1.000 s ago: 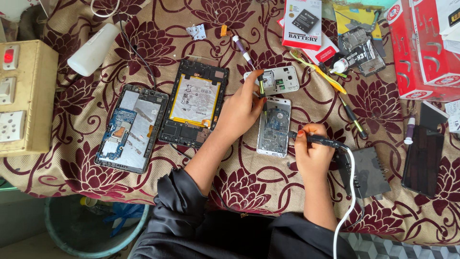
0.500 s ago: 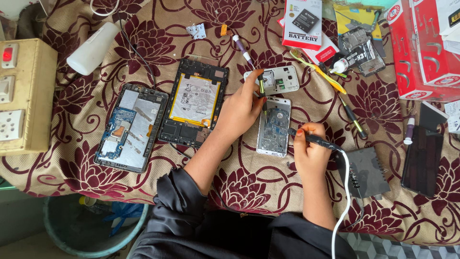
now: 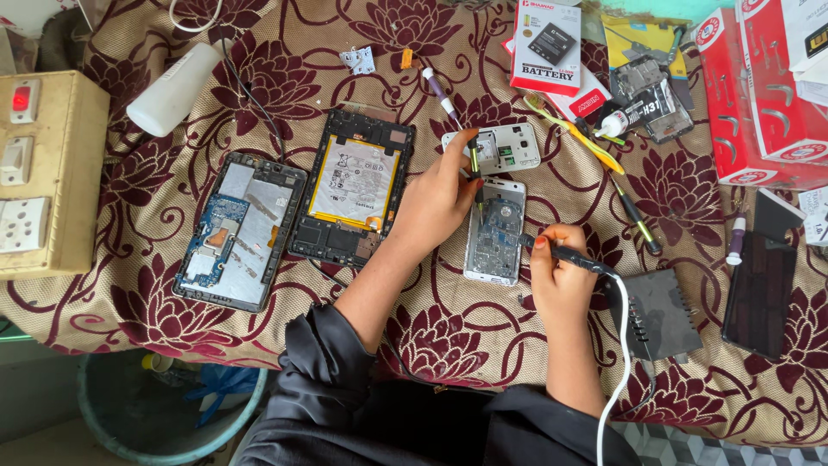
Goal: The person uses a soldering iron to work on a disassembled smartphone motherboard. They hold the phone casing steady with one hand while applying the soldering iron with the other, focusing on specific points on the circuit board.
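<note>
L hand (image 3: 440, 198) pinching tweezers (image 3: 473, 164) over phone (image 3: 495, 231), R hand (image 3: 559, 278) gripping iron (image 3: 569, 256), tablet (image 3: 354, 197) just left, grey box (image 3: 660, 315) right

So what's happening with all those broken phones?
A person is working on an opened phone lying on a flowered cloth. The left hand holds a thin tool at the phone's top, and the right hand holds a corded iron with its tip at the phone's edge. Two opened tablets lie to the left, untouched.
</note>
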A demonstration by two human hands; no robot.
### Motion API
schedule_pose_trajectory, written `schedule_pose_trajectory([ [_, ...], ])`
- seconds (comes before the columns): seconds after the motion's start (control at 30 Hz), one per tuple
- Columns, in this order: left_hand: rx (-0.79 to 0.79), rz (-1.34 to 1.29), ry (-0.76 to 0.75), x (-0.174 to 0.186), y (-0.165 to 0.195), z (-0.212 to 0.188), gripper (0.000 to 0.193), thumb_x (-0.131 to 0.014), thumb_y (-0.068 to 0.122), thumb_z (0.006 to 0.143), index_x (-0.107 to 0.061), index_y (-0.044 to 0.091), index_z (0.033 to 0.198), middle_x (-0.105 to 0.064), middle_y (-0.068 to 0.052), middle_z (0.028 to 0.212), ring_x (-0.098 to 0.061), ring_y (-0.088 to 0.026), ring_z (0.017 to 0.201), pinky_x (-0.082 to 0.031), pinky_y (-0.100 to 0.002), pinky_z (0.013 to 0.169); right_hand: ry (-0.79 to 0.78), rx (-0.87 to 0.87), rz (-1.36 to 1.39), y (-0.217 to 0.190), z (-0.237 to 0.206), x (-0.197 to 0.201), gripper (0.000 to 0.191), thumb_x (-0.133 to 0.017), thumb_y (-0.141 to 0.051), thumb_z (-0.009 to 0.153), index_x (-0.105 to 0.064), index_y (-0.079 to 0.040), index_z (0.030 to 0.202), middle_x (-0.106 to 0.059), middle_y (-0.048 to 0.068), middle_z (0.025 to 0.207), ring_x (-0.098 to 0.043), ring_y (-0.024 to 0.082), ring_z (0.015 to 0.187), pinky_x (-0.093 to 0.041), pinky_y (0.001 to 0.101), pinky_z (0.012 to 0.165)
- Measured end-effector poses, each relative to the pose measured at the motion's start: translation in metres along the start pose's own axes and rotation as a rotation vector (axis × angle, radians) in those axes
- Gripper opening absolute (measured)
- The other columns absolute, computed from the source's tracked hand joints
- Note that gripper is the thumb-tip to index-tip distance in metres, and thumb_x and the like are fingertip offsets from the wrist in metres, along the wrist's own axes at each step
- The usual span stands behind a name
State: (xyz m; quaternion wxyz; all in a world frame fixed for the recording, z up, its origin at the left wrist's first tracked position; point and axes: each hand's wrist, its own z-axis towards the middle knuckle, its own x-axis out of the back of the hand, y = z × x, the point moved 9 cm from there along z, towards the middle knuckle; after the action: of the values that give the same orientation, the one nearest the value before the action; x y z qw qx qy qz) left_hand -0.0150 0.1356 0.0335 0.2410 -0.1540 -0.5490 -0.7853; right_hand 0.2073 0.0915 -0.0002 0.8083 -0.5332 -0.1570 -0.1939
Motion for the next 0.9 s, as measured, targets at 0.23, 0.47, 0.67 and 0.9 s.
schedule_pose_trajectory([
  [0.23,0.004,-0.005,-0.003,-0.0007,-0.0017,0.0,0.065,-0.071,0.011,0.093,-0.036,0.016,0.148,-0.071,-0.009,0.102,-0.075,-0.029,0.085,-0.059,-0.044,0.071,-0.007,0.002,0.009,0.0025,-0.0013,-0.0021,0.008,-0.062,-0.003,0.101,-0.056,0.0,0.106,-0.06,0.003,0.079,-0.054,0.006,0.063,-0.042,0.0229,0.056],
  [0.47,0.009,-0.002,-0.009,-0.0007,-0.0026,0.0007,0.065,-0.071,0.012,0.093,-0.036,0.015,0.148,-0.071,-0.009,0.101,-0.076,-0.028,0.085,-0.059,-0.042,0.07,-0.007,-0.001,0.007,0.002,-0.0009,-0.0038,0.008,-0.062,-0.003,0.101,-0.055,0.0,0.106,-0.06,0.002,0.077,-0.053,0.005,0.061,-0.04,0.0219,0.054],
  [0.67,-0.009,0.005,0.005,0.0003,-0.0019,0.0004,0.065,-0.071,0.012,0.093,-0.036,0.015,0.148,-0.071,-0.009,0.101,-0.075,-0.028,0.085,-0.059,-0.042,0.07,-0.008,-0.015,0.024,0.004,-0.0011,-0.0048,0.009,-0.062,-0.003,0.101,-0.056,0.001,0.107,-0.06,0.003,0.078,-0.053,0.006,0.062,-0.041,0.0225,0.055],
  [0.9,0.005,0.007,-0.006,-0.0007,-0.0033,0.0004,0.066,-0.072,0.012,0.093,-0.036,0.015,0.148,-0.071,-0.008,0.101,-0.076,-0.026,0.084,-0.06,-0.041,0.07,0.0,0.0,0.011,0.0025,-0.0004,-0.0042,0.009,-0.061,-0.002,0.101,-0.055,0.001,0.107,-0.06,0.004,0.081,-0.055,0.007,0.064,-0.043,0.0234,0.056],
])
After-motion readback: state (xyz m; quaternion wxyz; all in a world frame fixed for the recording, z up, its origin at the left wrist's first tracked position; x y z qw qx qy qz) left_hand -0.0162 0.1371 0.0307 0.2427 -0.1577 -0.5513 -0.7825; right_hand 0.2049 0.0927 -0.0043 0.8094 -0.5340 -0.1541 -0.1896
